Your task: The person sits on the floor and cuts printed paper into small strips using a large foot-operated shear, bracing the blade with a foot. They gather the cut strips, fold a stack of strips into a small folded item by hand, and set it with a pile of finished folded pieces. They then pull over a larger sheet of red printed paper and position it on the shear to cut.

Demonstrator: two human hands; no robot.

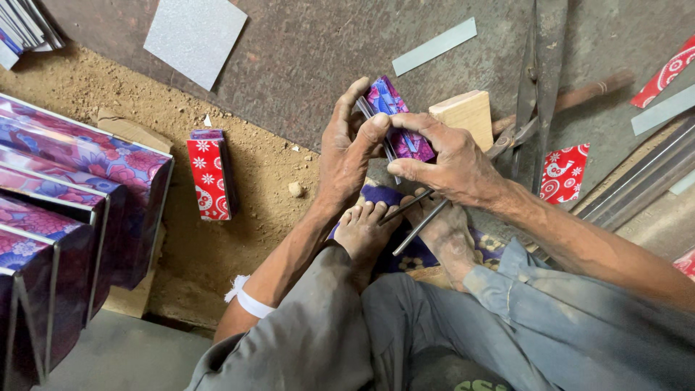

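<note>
Both hands grip a small folded piece of purple and pink flower-patterned sheet metal (391, 108) held above my feet. My left hand (346, 156) clasps its left side, thumb pressed against the edge. My right hand (445, 159) pinches its right side with fingers curled over the top. A thin metal rod (418, 227) lies slanted across my bare feet (365, 232), just under my right hand. Its upper end is hidden by my fingers.
A wooden block (467, 112) and large metal shears (539, 80) lie beyond the hands. A red patterned folded piece (210, 174) sits on the dirt at left. Stacked purple patterned boxes (72, 210) fill the left edge. Metal strips (434, 47) and red scraps (563, 170) are scattered on the right.
</note>
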